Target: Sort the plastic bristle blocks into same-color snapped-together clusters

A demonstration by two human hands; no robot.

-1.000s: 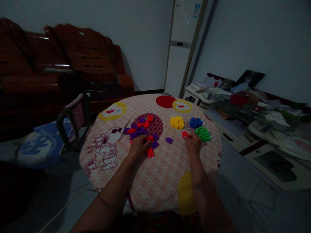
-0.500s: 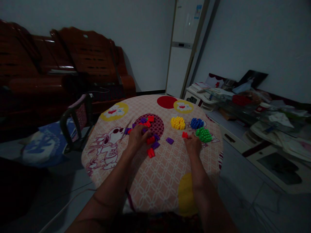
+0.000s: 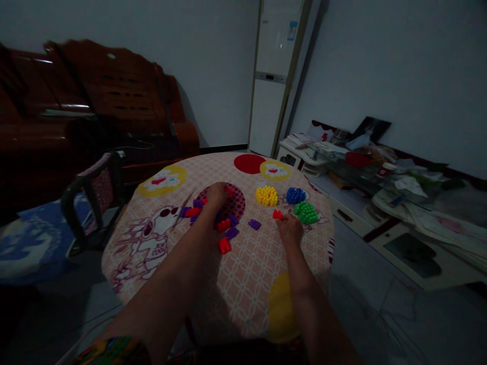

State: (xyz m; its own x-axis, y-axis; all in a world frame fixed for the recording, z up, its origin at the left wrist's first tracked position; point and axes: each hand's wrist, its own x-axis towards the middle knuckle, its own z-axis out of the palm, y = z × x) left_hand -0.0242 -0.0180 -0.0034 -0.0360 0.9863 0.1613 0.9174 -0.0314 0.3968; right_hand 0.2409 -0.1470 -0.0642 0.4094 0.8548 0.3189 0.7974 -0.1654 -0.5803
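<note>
The red piece (image 3: 277, 215), small, glossy and ridged, lies toward the right edge of the round table (image 3: 243, 299), pinched between the right hand's (image 3: 291, 229) fingertips. The left hand (image 3: 217, 195) reaches over the mixed red and purple pieces (image 3: 194, 211), left of the table's middle; whether its fingers grip anything, I cannot tell. The yellow cluster (image 3: 267, 196) looks knobbly and rounded.

Cannot see the left hand's (image 3: 217, 195) fingertips, nor tell what the grip closes on. Cannot see the mixed red and purple plastic pieces (image 3: 195, 210) in full behind the forearm, nor the whole small red plastic link (image 3: 277, 215) at the right hand's (image 3: 291, 228) blurred fingertips. Cut off at left, the brown carved wooden sofa (image 3: 125, 91); at top, the tall white cabinet-like unit (image 3: 268, 111).
</note>
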